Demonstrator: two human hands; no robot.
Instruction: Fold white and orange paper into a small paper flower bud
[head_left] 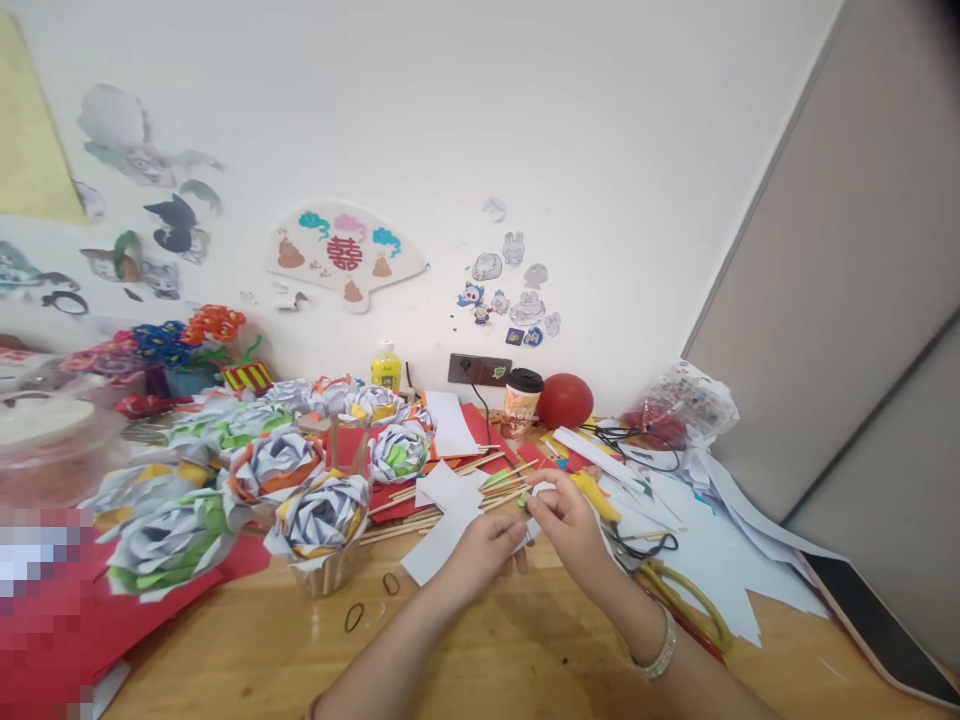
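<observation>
My left hand (484,556) is closed in a pinch over the table, its fingertips close to a small green piece (523,497) that looks like paper. My right hand (568,517) pinches the green piece between thumb and fingers. What the left fingers grip is hidden. Just behind both hands lie several thin wooden sticks (420,524) and white paper pieces (442,535). A yellow glue gun (598,497) lies beyond my right hand.
Several folded paper flowers (322,515) crowd the left side. Scissors (686,600) with yellow handles lie right of my forearm. Farther back stand a paper cup (522,405), a red balloon (565,401) and a yellow bottle (386,367). White sheets (720,570) cover the right.
</observation>
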